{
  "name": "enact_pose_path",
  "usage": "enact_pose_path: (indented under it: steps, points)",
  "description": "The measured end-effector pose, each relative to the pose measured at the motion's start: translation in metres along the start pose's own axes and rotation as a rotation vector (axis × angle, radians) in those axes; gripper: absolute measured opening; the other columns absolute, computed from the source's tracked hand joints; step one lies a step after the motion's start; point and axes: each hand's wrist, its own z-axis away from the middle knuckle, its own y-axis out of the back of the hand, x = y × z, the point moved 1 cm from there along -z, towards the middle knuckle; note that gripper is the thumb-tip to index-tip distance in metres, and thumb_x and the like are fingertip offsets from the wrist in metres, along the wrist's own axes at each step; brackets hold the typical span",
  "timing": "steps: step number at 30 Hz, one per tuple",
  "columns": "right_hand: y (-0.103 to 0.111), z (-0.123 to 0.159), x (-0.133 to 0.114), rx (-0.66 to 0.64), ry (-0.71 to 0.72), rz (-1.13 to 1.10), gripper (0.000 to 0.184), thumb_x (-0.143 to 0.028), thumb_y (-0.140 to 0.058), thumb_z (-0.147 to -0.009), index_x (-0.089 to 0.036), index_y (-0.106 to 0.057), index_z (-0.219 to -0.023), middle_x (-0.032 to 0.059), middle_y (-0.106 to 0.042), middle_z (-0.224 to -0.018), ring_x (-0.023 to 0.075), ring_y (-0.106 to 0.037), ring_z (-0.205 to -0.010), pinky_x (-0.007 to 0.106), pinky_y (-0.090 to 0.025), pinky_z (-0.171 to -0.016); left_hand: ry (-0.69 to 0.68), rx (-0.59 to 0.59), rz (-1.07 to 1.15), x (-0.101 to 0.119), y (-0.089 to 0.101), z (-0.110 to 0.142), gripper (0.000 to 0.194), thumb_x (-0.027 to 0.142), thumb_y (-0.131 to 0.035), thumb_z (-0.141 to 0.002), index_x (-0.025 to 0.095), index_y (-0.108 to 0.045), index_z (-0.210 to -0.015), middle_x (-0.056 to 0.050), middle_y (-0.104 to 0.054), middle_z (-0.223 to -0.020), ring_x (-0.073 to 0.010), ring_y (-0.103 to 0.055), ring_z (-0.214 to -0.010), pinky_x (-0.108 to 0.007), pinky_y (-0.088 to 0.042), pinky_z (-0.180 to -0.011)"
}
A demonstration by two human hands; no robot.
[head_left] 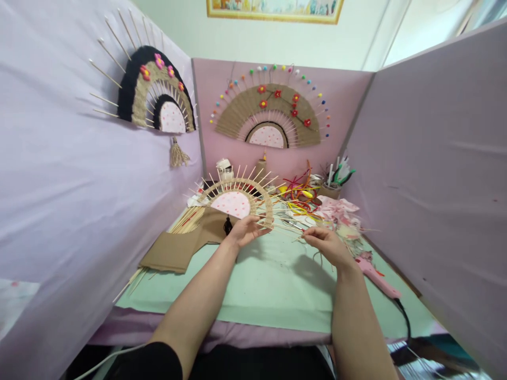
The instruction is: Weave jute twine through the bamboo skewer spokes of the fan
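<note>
My left grip point(246, 231) pinches the spoked fan point(233, 203) above the counter point(269, 279); my right point(327, 244) is closed on something thin point(297, 227), unclear what; the twine band point(269, 207) looks woven, outer spokes point(264, 177) left bare

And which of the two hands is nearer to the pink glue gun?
The right hand: it is just left of the pink glue gun. The left hand is farther left, holding the small woven fan.
</note>
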Motion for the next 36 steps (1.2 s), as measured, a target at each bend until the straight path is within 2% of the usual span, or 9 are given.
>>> enact_pose_path:
  steps: [3, 8, 15, 20, 23, 27, 30, 32, 36]
  points:
    - [-0.001, 0.001, 0.003, -0.001, -0.002, -0.141, 0.025, -0.040, -0.071, -0.064, -0.018, -0.063, -0.071, -0.0007, -0.053, -0.059, 0.0104, -0.042, -0.054, 0.024, -0.031, -0.052, -0.008, -0.006, -0.014, 0.000, -0.001, 0.000, 0.027, 0.010, -0.047, -0.075, 0.006, -0.061, -0.098, -0.015, -0.069, -0.093, -0.0209, -0.065, -0.085, -0.040, -0.047, -0.088]
    - [-0.007, -0.004, -0.002, 0.093, 0.050, -0.311, 0.024, -0.040, -0.070, -0.063, -0.019, -0.059, -0.066, -0.0023, -0.047, -0.053, 0.0102, -0.040, -0.052, 0.025, -0.032, -0.051, 0.043, -0.046, -0.057, -0.001, -0.005, 0.003, 0.031, 0.010, -0.048, -0.075, 0.007, -0.060, -0.103, -0.015, -0.068, -0.095, -0.0217, -0.065, -0.086, -0.039, -0.047, -0.086]
    - [-0.007, -0.008, 0.001, 0.084, -0.054, -0.267, 0.031, -0.045, -0.069, -0.064, -0.017, -0.057, -0.069, -0.0022, -0.048, -0.056, 0.0100, -0.041, -0.053, 0.025, -0.032, -0.052, 0.054, -0.053, -0.048, -0.002, -0.006, 0.004, 0.032, 0.012, -0.047, -0.076, 0.007, -0.060, -0.105, -0.015, -0.068, -0.095, -0.0216, -0.065, -0.087, -0.040, -0.045, -0.089]
    - [-0.005, -0.004, 0.000, 0.039, -0.023, -0.338, 0.030, -0.043, -0.070, -0.064, -0.018, -0.054, -0.067, -0.0039, -0.045, -0.053, 0.0089, -0.039, -0.050, 0.023, -0.028, -0.049, 0.019, -0.050, -0.018, -0.001, -0.006, 0.004, 0.029, 0.012, -0.046, -0.076, 0.007, -0.062, -0.100, -0.014, -0.068, -0.097, -0.0214, -0.064, -0.089, -0.040, -0.044, -0.090]
    - [-0.006, -0.007, 0.003, 0.049, -0.013, -0.287, 0.028, -0.043, -0.069, -0.066, -0.017, -0.056, -0.069, -0.0033, -0.047, -0.054, 0.0093, -0.041, -0.052, 0.024, -0.031, -0.052, 0.013, -0.046, 0.008, 0.000, -0.006, 0.005, 0.029, 0.011, -0.046, -0.077, 0.006, -0.061, -0.100, -0.014, -0.068, -0.096, -0.0207, -0.064, -0.088, -0.039, -0.045, -0.089]
    - [-0.014, -0.015, 0.009, 0.132, 0.008, -0.089, 0.029, -0.045, -0.066, -0.068, -0.016, -0.059, -0.070, -0.0023, -0.049, -0.056, 0.0098, -0.041, -0.052, 0.024, -0.032, -0.051, 0.100, -0.080, 0.006, -0.009, -0.012, 0.007, 0.028, 0.011, -0.046, -0.076, 0.004, -0.062, -0.099, -0.015, -0.068, -0.092, -0.0211, -0.064, -0.087, -0.036, -0.047, -0.084]
    - [-0.017, -0.020, 0.010, 0.286, 0.077, 0.020, 0.030, -0.045, -0.065, -0.069, -0.015, -0.062, -0.071, -0.0002, -0.051, -0.057, 0.0111, -0.042, -0.053, 0.024, -0.032, -0.050, 0.207, -0.141, -0.004, -0.025, -0.021, 0.007, 0.030, 0.010, -0.046, -0.075, 0.006, -0.062, -0.100, -0.014, -0.068, -0.092, -0.0207, -0.064, -0.086, -0.035, -0.049, -0.081]
    - [-0.017, -0.021, 0.010, 0.377, 0.137, 0.032, 0.029, -0.045, -0.064, -0.069, -0.016, -0.062, -0.070, 0.0014, -0.054, -0.060, 0.0124, -0.045, -0.055, 0.025, -0.035, -0.051, 0.259, -0.182, -0.011, -0.036, -0.026, 0.007, 0.031, 0.009, -0.047, -0.074, 0.007, -0.063, -0.101, -0.013, -0.068, -0.094, -0.0207, -0.065, -0.085, -0.035, -0.049, -0.081]
    - [-0.017, -0.022, 0.011, 0.402, 0.166, 0.011, 0.027, -0.045, -0.065, -0.069, -0.017, -0.062, -0.069, 0.0017, -0.055, -0.060, 0.0130, -0.046, -0.055, 0.026, -0.037, -0.051, 0.305, -0.242, -0.025, -0.044, -0.031, 0.009, 0.034, 0.010, -0.047, -0.074, 0.006, -0.061, -0.105, -0.016, -0.067, -0.099, -0.0233, -0.064, -0.092, -0.035, -0.047, -0.083]
